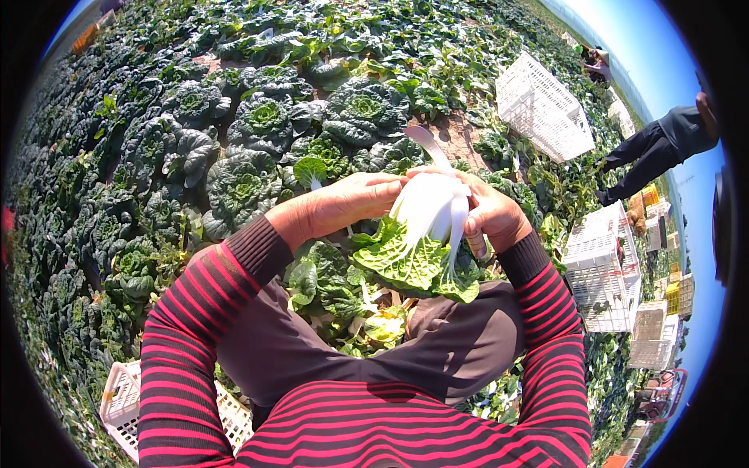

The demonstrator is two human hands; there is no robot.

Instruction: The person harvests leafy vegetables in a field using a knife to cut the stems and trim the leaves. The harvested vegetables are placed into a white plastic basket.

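A cut head of leafy greens point(430, 216) with thick white stalks hangs leaves-down between my hands, above my knees. My right hand point(488, 205) is closed round its stalks on the right side, and a knife handle shows under those fingers. The knife blade point(427, 143) sticks up and away beyond the stalk base. My left hand point(374, 193) touches the left side of the base, its fingers partly hidden behind the stalks. Loose trimmed leaves point(383, 324) lie on the ground between my legs.
Rows of dark green rosette plants point(263, 117) grow ahead and to the left. White plastic crates stand at the upper right point(541, 108), at the right point(600, 269) and at the lower left point(120, 392). A person point(661, 140) stands at the right; another person point(600, 65) is farther off.
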